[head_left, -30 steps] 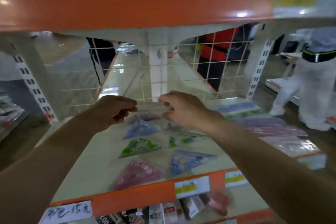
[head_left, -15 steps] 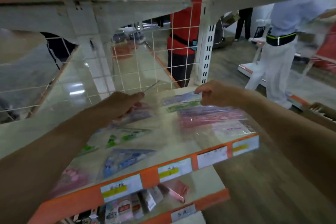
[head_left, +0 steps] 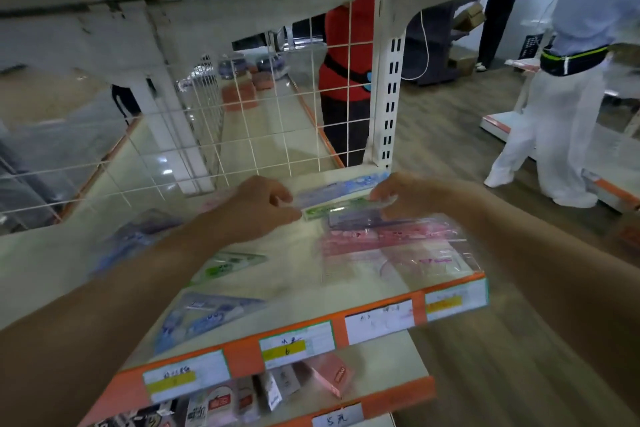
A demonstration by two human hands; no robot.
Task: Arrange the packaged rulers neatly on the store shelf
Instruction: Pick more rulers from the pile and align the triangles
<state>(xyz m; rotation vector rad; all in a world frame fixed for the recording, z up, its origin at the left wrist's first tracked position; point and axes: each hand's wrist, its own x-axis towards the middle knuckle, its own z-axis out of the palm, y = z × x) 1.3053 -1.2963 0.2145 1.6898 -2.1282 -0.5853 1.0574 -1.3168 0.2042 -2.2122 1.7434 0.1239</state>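
On the cream shelf (head_left: pixel 298 260) a row of packaged straight rulers lies at the right end: blue (head_left: pixel 343 187), green (head_left: pixel 336 210), purple (head_left: pixel 360 220) and pink (head_left: pixel 388 237), with a clear packet (head_left: pixel 415 260) nearest the front. My left hand (head_left: pixel 258 210) pinches the left end of the green ruler packet. My right hand (head_left: pixel 401 196) pinches its right end. Packaged triangle rulers lie to the left: a green one (head_left: pixel 225 265), a blue one (head_left: pixel 204 317) and a blurred purple one (head_left: pixel 142 232).
A white wire grid (head_left: pixel 277 121) backs the shelf, with a white slotted upright (head_left: pixel 389 80) at its right. An orange front strip holds price labels (head_left: pixel 298 343). Small packaged goods (head_left: pixel 242 399) sit on the shelf below. A person in white trousers (head_left: pixel 561 114) stands in the aisle at right; another in red (head_left: pixel 346 55) behind the grid.
The view swung right along the shelf. Both hands left the triangle rulers at the back and now pinch the two ends of the green ruler packet at the right end.
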